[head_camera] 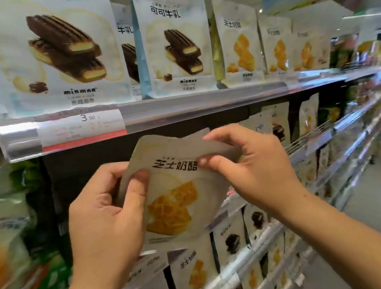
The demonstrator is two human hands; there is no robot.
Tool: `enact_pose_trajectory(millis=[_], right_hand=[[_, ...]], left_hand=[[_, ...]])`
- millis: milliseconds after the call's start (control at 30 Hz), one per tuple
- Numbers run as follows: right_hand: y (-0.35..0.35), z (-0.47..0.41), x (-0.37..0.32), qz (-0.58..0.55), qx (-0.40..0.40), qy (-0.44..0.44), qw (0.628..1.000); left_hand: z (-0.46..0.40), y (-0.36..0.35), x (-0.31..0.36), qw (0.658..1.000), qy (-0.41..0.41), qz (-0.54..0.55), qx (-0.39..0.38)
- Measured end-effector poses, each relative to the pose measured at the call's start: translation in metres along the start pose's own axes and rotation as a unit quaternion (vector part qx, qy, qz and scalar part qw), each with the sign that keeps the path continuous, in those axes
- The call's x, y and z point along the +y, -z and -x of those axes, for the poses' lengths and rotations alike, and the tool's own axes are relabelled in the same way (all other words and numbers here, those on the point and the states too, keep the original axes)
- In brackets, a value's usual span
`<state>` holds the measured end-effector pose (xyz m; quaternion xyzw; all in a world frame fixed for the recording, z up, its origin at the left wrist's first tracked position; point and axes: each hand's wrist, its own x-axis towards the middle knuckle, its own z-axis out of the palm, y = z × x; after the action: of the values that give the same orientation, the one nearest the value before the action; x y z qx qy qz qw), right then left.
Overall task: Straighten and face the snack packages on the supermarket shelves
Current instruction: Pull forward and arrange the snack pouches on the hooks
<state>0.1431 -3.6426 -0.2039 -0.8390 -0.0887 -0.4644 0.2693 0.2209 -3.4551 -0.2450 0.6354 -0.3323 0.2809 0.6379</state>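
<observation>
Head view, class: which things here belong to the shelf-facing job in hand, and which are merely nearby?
In the job:
- cheese snack pouch, tilted, held off the shelf
- left hand, gripping its left edge
- right hand, pinching its top right

Merely nearby:
- chocolate snack pouches on the upper shelf
- price tag
- green packages at left

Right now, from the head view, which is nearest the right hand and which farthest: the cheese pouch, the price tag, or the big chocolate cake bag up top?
1. Cheese pouch: pinched by the right hand.
2. Price tag: upper left, on the shelf rail.
3. Big chocolate cake bag: top shelf, far left.
</observation>
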Motion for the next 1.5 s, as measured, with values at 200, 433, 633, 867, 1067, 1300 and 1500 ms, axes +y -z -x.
enact_pose_trajectory(millis=[200, 433, 633, 867, 1067, 1300, 1500], right_hand=[[0.065, 0.051, 0.031, 0.135, -0.014, -0.104, 0.985], [0.143, 0.105, 0.090, 0.200, 0.011, -0.233, 0.952], [0.222, 0.139, 0.154, 0.231, 0.011, -0.253, 0.940], [0.304, 0.155, 0.242, 0.201, -0.076, -0.269, 0.939], [0.334, 0.142, 0.320, 0.196, -0.114, -0.275, 0.934], [0.340, 0.090, 0.412, 0.189, -0.114, -0.261, 0.940], [0.343, 0.039, 0.483, 0.186, -0.099, -0.229, 0.950]], left_hand=[[0.044, -0.068, -0.012, 0.971, 0.123, 0.109, -0.174], [0.095, -0.172, -0.032, 0.893, 0.219, 0.179, -0.351], [0.114, -0.278, -0.021, 0.889, 0.212, 0.125, -0.386], [0.137, -0.393, 0.002, 0.905, 0.203, 0.054, -0.371], [0.138, -0.459, -0.007, 0.903, 0.211, 0.001, -0.373], [0.082, -0.517, -0.043, 0.907, 0.221, 0.026, -0.359], [0.015, -0.574, -0.078, 0.953, 0.158, 0.008, -0.258]])
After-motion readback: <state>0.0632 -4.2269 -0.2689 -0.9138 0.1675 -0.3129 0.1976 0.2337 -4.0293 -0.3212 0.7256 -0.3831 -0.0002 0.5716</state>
